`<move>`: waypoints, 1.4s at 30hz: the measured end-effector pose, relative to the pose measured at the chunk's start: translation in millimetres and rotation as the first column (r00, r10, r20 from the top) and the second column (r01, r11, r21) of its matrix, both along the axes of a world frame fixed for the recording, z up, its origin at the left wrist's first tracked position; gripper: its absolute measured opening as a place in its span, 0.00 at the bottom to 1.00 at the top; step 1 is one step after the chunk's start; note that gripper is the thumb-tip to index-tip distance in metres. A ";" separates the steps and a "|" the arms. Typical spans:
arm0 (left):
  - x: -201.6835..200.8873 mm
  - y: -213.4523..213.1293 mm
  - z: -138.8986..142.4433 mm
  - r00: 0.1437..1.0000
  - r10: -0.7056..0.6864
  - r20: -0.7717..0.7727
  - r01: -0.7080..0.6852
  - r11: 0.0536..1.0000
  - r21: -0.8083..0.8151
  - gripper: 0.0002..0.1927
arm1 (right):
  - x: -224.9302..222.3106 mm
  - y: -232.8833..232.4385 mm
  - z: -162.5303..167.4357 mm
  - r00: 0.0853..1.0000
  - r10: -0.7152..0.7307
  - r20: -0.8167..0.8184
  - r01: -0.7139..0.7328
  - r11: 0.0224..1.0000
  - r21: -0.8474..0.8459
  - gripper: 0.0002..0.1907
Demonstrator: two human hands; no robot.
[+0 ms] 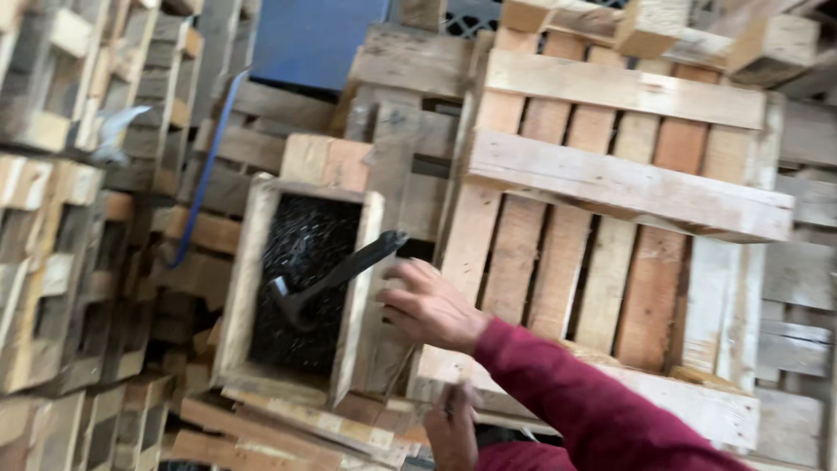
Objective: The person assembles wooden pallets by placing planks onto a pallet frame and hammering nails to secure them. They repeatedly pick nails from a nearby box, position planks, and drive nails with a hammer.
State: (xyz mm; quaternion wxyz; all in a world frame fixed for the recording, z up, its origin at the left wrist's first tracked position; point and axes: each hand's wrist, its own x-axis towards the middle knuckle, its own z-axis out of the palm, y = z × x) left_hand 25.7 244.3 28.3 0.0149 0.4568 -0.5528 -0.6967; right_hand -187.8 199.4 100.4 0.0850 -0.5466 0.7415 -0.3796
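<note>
**Hammer lying across a box of nails**

Stacked rough wooden pallets are filling the yard on every side, with one pale slatted pallet leaning upright at 3 o'clock. At centre, a square plank box is holding a heap of dark nails. A black hammer is lying across it, long axis running from its head at 8 o'clock to its handle at 2 o'clock. The right hand, in a maroon sleeve, is hovering half-curled beside the handle end, gripping nothing. The left hand, at 6 o'clock, is blurred; its grip cannot be told.

black hammer, tilted, resting across nail-filled wooden box
</note>
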 end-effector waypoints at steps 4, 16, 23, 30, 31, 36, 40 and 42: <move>-2.1 59.8 -42.2 0.854 -0.457 -0.247 0.515 0.808 0.285 0.20 | -65.9 119.3 -11.9 0.881 -0.454 -0.130 0.470 0.870 0.148 0.11; -111.2 117.2 -30.7 0.882 -0.436 -0.179 0.471 0.829 0.302 0.24 | -284.2 336.4 -38.6 0.711 -0.606 -0.357 0.635 0.336 0.696 0.36; -284.7 133.7 -56.0 0.994 0.066 -0.088 -0.042 0.967 0.253 0.29 | -295.6 342.1 -27.8 0.753 -0.626 -0.200 0.526 0.392 0.755 0.47; -303.2 155.7 -43.0 0.859 0.441 -0.261 -0.258 0.812 0.524 0.23 | -186.4 399.2 -1.0 0.824 -0.565 0.035 0.332 0.533 0.778 0.39; -301.4 169.5 -38.8 0.855 0.455 -0.250 -0.296 0.823 0.485 0.22 | -175.6 411.3 -1.1 0.793 -0.607 0.042 0.351 0.513 0.783 0.38; -299.8 241.1 -6.3 0.879 0.440 -0.185 -0.333 0.843 0.423 0.20 | -135.8 487.3 -4.7 0.602 -0.797 0.050 0.468 0.403 0.787 0.32; -309.0 304.4 11.2 0.963 0.237 -0.131 -0.155 0.878 0.452 0.24 | -99.0 559.7 -12.8 0.680 -0.717 -0.154 0.586 0.405 0.702 0.21; -307.2 334.2 10.7 0.990 0.118 -0.082 -0.065 0.877 0.476 0.27 | -74.6 596.5 -21.4 0.676 -0.699 -0.234 0.614 0.359 0.703 0.18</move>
